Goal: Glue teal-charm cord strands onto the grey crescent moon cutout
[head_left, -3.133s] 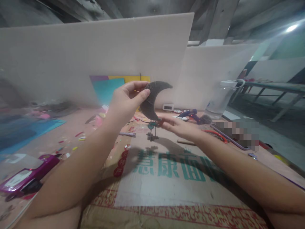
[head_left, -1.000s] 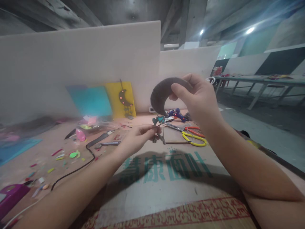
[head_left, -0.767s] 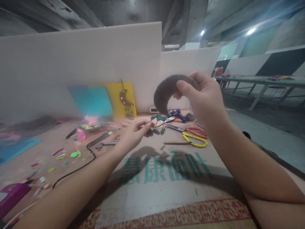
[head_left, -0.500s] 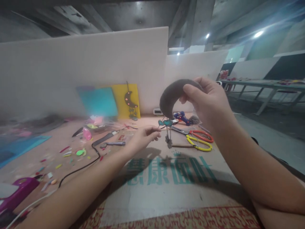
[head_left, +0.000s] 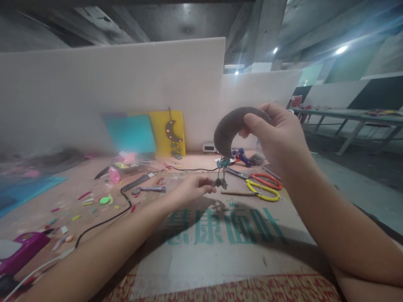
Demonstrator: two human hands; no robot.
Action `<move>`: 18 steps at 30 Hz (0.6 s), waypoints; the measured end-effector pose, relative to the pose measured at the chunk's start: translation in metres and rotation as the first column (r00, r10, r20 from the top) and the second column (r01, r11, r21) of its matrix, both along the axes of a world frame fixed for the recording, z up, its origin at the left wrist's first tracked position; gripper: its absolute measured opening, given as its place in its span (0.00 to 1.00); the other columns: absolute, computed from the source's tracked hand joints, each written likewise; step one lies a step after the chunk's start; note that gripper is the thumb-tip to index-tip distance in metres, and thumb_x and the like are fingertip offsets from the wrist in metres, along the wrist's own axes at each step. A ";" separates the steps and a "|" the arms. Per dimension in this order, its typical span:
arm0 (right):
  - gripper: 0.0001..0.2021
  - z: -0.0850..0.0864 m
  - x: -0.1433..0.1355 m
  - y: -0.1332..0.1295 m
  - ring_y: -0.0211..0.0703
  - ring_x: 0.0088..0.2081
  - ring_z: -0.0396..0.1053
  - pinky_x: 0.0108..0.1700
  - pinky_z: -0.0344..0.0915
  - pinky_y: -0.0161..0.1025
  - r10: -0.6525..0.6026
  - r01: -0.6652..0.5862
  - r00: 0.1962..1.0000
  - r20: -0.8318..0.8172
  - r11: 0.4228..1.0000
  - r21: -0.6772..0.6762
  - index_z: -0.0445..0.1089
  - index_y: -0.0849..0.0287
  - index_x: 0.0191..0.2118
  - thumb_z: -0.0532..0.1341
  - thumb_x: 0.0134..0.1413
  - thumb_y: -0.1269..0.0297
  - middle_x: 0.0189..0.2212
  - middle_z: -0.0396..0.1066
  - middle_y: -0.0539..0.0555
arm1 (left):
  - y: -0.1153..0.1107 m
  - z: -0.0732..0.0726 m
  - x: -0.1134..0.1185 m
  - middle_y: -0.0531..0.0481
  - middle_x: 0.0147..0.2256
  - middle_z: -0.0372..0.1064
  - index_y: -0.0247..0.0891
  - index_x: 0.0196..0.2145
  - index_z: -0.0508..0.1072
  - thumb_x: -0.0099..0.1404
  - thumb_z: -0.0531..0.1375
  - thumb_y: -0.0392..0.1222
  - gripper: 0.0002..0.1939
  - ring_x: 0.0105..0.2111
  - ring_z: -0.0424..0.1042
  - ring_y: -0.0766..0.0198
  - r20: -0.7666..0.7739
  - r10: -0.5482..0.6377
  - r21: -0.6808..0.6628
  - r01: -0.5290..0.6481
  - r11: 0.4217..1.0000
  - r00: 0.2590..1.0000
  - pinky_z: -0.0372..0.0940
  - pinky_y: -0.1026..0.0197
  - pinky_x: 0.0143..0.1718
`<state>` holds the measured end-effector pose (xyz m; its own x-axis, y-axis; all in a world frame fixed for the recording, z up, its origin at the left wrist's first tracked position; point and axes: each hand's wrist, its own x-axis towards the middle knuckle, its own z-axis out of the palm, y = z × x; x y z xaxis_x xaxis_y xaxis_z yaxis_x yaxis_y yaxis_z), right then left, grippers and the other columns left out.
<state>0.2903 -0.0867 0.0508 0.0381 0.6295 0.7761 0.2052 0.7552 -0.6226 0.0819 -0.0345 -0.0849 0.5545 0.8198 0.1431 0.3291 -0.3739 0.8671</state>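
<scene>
My right hand point(head_left: 272, 130) grips a dark grey crescent moon of felt-like material point(head_left: 231, 126) by its upper end, raised above the table. From the moon's lower tip hang teal heart-shaped pieces point(head_left: 223, 162) on thin cords. Below them dangle small grey flower-like pendants point(head_left: 221, 183). With its fingers curled, my left hand point(head_left: 200, 185) has its fingertips at the left pendant, seemingly pinching its edge; the exact contact is too small to make out.
Yellow-handled scissors point(head_left: 267, 195), red-handled scissors point(head_left: 267, 180) and a blue glue gun point(head_left: 241, 156) lie right of the pendants. A similar moon ornament point(head_left: 171, 131) is against a yellow board point(head_left: 157, 121) at the back. Foam scraps, a pen point(head_left: 153, 189) and a black cord point(head_left: 103, 226) lie left.
My left hand has moved down and slightly right, from beside the teal hearts to the grey pendants. The moon, still in my right hand, has shifted slightly right; the hearts have swung together.
</scene>
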 end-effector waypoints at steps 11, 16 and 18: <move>0.09 -0.003 -0.006 0.004 0.36 0.28 0.71 0.34 0.70 0.36 -0.032 0.033 0.999 0.011 0.999 -0.033 0.70 0.56 0.29 0.65 0.61 0.69 0.24 0.72 0.48 | -0.009 0.022 -0.004 0.40 0.51 0.75 0.37 0.52 0.75 0.68 0.62 0.51 0.20 0.51 0.74 0.55 0.272 0.029 0.195 -0.084 0.977 0.962 0.67 0.50 0.57; 0.09 -0.004 -0.013 0.001 0.35 0.27 0.70 0.32 0.67 0.35 -0.021 0.021 1.000 0.012 0.996 -0.081 0.69 0.56 0.28 0.64 0.61 0.71 0.23 0.71 0.47 | -0.018 0.032 0.000 0.41 0.56 0.74 0.38 0.55 0.74 0.68 0.62 0.53 0.22 0.55 0.73 0.54 0.349 -0.045 0.212 -0.032 0.977 0.936 0.67 0.52 0.58; 0.09 -0.004 -0.014 0.001 0.35 0.27 0.69 0.31 0.67 0.34 -0.017 0.019 1.000 0.017 0.996 -0.089 0.69 0.57 0.29 0.64 0.62 0.71 0.23 0.71 0.47 | -0.020 0.035 0.000 0.41 0.55 0.74 0.38 0.53 0.75 0.68 0.62 0.52 0.20 0.55 0.73 0.54 0.340 -0.054 0.179 -0.008 0.984 0.939 0.67 0.52 0.58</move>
<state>0.2764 -0.0859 0.0465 0.0384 0.6953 0.7177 0.2286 0.6930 -0.6837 0.0820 -0.0550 -0.0495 0.4649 0.7519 0.4674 0.0135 -0.5339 0.8454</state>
